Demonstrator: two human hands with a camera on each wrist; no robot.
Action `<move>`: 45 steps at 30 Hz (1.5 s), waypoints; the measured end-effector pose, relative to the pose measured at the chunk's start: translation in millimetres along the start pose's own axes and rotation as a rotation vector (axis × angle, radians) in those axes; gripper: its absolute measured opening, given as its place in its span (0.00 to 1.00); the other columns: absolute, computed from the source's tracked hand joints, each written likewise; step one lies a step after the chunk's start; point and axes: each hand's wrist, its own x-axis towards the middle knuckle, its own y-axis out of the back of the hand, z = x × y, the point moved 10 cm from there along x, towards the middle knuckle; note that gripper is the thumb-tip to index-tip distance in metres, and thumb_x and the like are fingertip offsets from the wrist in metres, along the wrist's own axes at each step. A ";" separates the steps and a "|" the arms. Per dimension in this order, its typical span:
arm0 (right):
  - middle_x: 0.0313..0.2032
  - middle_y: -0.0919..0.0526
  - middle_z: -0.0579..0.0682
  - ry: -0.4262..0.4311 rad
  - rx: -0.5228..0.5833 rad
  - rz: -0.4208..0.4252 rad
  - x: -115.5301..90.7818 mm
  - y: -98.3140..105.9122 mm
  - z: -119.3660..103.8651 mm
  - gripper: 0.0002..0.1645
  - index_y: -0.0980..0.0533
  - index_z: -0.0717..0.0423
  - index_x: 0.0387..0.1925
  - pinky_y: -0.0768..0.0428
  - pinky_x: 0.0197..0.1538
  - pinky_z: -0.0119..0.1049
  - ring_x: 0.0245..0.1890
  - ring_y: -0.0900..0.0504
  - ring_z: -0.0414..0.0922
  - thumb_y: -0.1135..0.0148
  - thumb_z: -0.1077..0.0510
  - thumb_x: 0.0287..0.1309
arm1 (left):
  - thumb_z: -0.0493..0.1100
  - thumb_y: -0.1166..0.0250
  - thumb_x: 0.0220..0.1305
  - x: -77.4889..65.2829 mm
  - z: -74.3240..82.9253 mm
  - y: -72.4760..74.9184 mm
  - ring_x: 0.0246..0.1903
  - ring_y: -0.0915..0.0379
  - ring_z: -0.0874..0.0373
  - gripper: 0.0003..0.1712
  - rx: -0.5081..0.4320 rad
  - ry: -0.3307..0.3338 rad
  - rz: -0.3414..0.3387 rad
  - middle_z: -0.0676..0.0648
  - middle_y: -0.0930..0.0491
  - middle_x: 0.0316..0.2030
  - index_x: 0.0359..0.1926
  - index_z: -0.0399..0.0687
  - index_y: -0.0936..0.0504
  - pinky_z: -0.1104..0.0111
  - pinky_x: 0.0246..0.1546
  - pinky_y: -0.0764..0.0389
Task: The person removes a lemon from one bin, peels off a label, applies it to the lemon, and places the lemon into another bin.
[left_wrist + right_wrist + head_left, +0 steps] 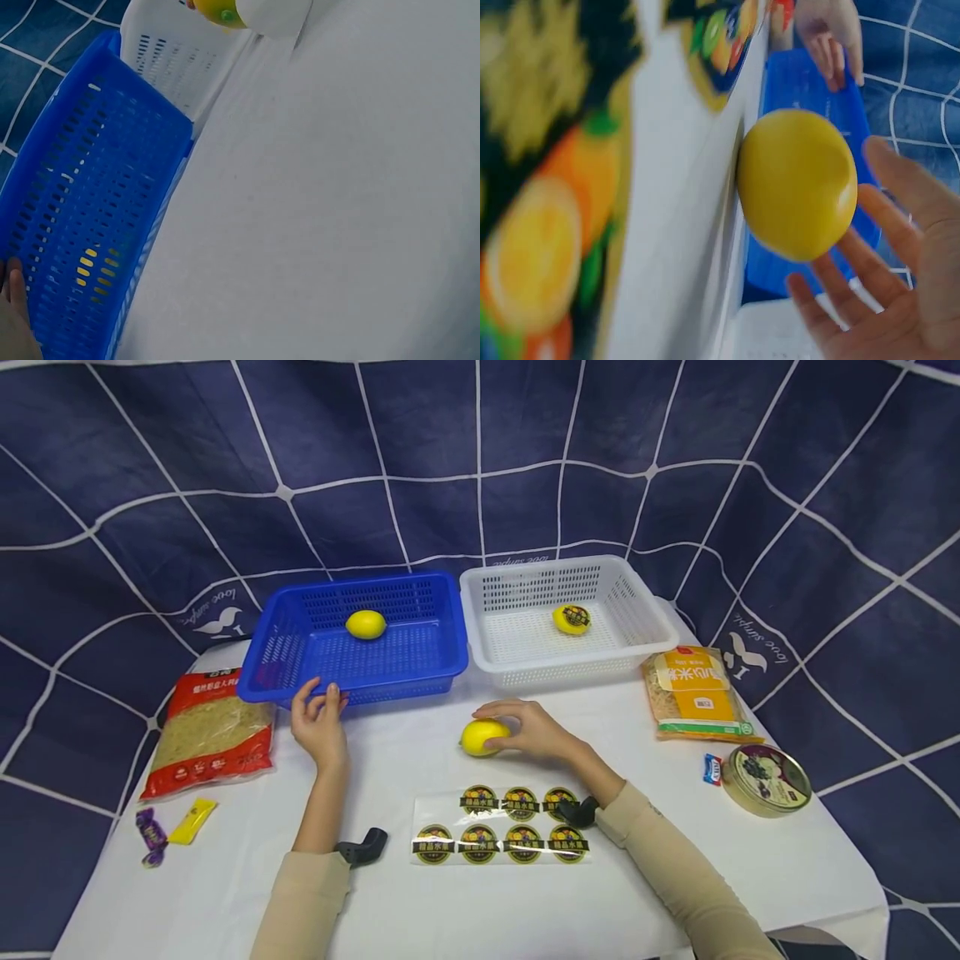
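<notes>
My right hand [528,727] is around a yellow lemon [483,737] on the white tabletop, thumb on the near side and fingers on the far side. From the right wrist, those fingers [870,277] look spread beside the lemon, with the thumb apart from it. My left hand [321,727] rests its fingertips at the front rim of a blue basket [442,681]. A second lemon [366,624] lies inside that basket. On the right stands a white basket [525,664], holding a lemon [572,620] with a dark round sticker on it.
A clear sheet of several round fruit stickers [502,827] lies in front. Left are a red pasta bag [213,735], a yellow packet [192,821] and a purple candy [152,837]. Right are an orange food bag [699,693], a small blue candy [712,769] and a round tin [767,779].
</notes>
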 end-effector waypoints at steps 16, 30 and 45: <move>0.48 0.20 0.45 -0.068 0.096 0.107 -43.9 41.3 -20.0 0.25 0.23 0.50 0.52 0.24 0.52 0.47 0.47 0.23 0.45 0.31 0.53 0.50 | 0.34 0.35 0.57 -18.3 33.9 -5.1 0.24 0.25 0.62 0.18 0.258 -0.016 -0.069 0.48 0.23 0.27 0.49 0.36 0.25 0.78 0.22 0.24; 0.48 0.21 0.57 -0.156 0.172 -0.207 -63.3 -11.4 -32.4 0.27 0.26 0.64 0.53 0.26 0.52 0.52 0.46 0.23 0.54 0.32 0.62 0.50 | 0.57 0.30 0.49 -145.3 -19.8 -40.8 0.49 0.30 0.57 0.39 0.797 -0.014 -1.138 0.50 0.26 0.51 0.61 0.55 0.32 0.59 0.49 0.25; 0.50 0.21 0.44 -0.163 0.161 -0.270 -60.2 -41.6 -14.1 0.27 0.25 0.52 0.55 0.24 0.53 0.33 0.48 0.23 0.38 0.34 0.49 0.53 | 0.42 0.25 0.44 -156.5 -27.9 -38.2 0.31 0.27 0.66 0.23 0.791 -0.152 -1.139 0.58 0.20 0.34 0.46 0.54 0.19 0.73 0.32 0.22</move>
